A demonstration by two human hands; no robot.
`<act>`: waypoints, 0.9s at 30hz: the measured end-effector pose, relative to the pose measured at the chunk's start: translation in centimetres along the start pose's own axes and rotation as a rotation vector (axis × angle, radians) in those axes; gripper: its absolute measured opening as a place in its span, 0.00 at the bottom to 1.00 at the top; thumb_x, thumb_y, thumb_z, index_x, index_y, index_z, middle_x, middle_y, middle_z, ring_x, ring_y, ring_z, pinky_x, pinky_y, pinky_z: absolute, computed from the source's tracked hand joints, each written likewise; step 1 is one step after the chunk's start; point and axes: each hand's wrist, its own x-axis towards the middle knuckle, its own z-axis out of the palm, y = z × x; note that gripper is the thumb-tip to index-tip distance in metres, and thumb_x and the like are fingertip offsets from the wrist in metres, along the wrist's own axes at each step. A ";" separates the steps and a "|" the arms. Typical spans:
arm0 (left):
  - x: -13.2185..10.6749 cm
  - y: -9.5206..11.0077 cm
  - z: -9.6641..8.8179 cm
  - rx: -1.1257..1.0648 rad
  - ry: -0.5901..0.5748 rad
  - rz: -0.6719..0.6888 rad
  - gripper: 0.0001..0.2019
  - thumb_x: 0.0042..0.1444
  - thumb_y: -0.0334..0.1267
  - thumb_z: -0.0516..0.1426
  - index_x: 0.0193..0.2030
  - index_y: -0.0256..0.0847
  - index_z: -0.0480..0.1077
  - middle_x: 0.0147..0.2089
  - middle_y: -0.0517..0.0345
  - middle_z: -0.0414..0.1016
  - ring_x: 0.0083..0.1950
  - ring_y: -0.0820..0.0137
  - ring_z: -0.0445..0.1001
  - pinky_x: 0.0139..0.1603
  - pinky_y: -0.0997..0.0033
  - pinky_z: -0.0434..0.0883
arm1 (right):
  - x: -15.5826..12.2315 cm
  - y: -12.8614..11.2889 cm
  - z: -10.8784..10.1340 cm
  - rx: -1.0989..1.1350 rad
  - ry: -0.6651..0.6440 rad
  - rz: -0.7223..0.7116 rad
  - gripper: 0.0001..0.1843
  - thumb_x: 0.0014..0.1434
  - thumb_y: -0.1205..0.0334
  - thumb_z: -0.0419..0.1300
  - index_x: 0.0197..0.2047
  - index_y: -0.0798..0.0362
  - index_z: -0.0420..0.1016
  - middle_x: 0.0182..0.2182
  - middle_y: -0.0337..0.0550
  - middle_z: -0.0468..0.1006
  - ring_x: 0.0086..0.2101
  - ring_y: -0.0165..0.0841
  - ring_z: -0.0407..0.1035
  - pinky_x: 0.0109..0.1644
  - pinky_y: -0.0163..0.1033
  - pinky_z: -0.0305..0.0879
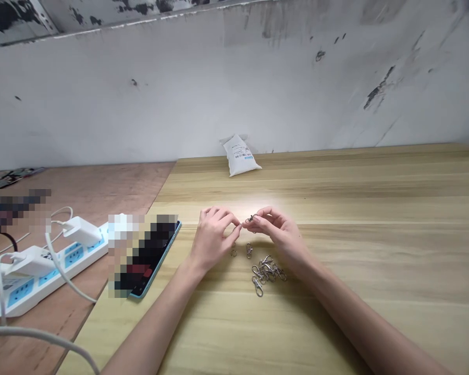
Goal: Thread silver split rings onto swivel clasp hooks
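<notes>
1. Mid worktop (pixel 375 219): both hands pinch one small metal clasp (pixel 250 219) w/ fingers closed on it — left hand (pixel 213 237), right hand (pixel 279 232).
2. Just nearer the front edge: loose clasp pile (pixel 268 271).
3. At back edge: sealed white bag (pixel 240 155), contents unseen.

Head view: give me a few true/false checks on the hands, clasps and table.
1. Both hands pinch small metal parts above the table. True: left hand and right hand meet over the table.
2. The clasp pile lies by the left wrist. False: it lies under the right wrist.
3. A white bag sits at the wall. True.
4. The phone lies right of the hands. False: left of them.
5. The power strip has nothing plugged in. False: white plugs sit in it.
</notes>
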 end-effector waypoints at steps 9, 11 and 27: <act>-0.1 -0.4 -0.1 -0.154 0.038 -0.031 0.05 0.58 0.39 0.62 0.32 0.44 0.74 0.36 0.66 0.80 0.40 0.70 0.75 0.55 0.60 0.59 | 0.0 -0.1 -0.2 -0.091 0.124 -0.015 0.13 0.53 0.54 0.68 0.34 0.52 0.72 0.30 0.44 0.83 0.36 0.37 0.78 0.45 0.44 0.71; -0.1 -0.3 0.0 -0.173 0.054 -0.040 0.06 0.57 0.39 0.63 0.31 0.43 0.73 0.35 0.66 0.80 0.39 0.71 0.75 0.57 0.60 0.59 | 0.0 -0.1 -0.2 -0.087 0.089 -0.008 0.13 0.53 0.54 0.68 0.34 0.52 0.71 0.30 0.44 0.83 0.36 0.37 0.78 0.46 0.44 0.70; 0.1 -0.2 -0.2 -0.190 0.067 -0.020 0.03 0.59 0.38 0.61 0.34 0.46 0.75 0.39 0.65 0.81 0.42 0.70 0.77 0.60 0.57 0.58 | 0.2 0.2 -0.7 -0.226 -0.013 -0.089 0.13 0.58 0.52 0.63 0.38 0.53 0.74 0.35 0.47 0.82 0.34 0.35 0.76 0.42 0.43 0.72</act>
